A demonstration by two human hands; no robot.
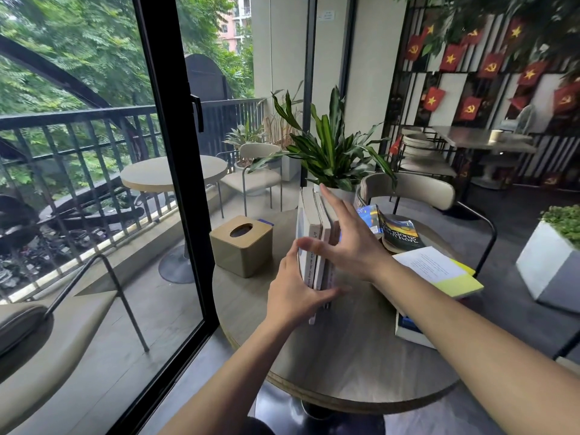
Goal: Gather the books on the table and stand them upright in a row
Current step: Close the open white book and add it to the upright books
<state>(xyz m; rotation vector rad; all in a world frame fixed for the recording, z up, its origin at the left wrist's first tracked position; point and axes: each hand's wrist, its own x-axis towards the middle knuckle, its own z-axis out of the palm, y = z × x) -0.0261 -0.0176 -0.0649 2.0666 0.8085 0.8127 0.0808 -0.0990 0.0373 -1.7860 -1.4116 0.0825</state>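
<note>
Right now, from my remote seat, I see a round wooden desk (345, 356) with a short row of pale books (317, 243) standing upright near its centre, spines toward me. My left hand (295, 293) cups the near end of the row, fingers curled against the lowest spines, thumb on the outer cover. My right hand (345, 240) lies flat and spread on the row's right face, fingers pointing to 12 o'clock — a bracing press, not a closed grip.

At 2 o'clock a dark paperback (400, 235) lies on a blue one (368, 219). At 3 o'clock lies a yellow-edged book (452, 274), and a white and blue book (411, 328) peeks from under my right forearm. I judge these are yet to be gathered.

Risk: nothing props the row on its right but my palm; if I lift it to fetch another book, the row may fan over.

Containers: a tan tissue box (241, 246) at 10 o'clock — I cannot tell if tissue remains. A white pot (340, 193) at 12 o'clock holds a green plant (332, 149).
</note>
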